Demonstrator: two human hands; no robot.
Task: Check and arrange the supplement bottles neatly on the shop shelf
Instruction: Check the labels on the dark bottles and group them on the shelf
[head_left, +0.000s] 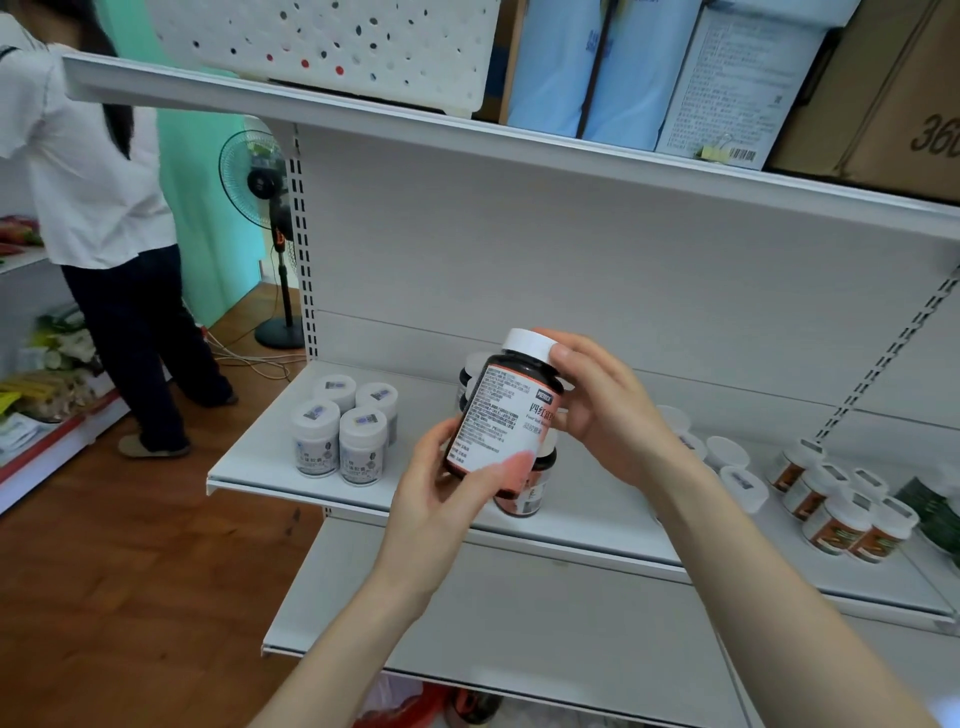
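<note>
Our left hand (445, 493) grips the dark bottle (505, 415) at its base, right hand (613, 410) pinches its white cap (529, 344); shelf (254, 457) behind both.

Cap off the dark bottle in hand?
No, the white cap sits on the dark bottle, which the left hand and right hand hold above the shelf.

Head-worn view, downward, near shelf (260, 462)

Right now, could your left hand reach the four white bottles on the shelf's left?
Probably not yet: the left hand grips the dark bottle, though the way to the white bottles looks free.
</note>
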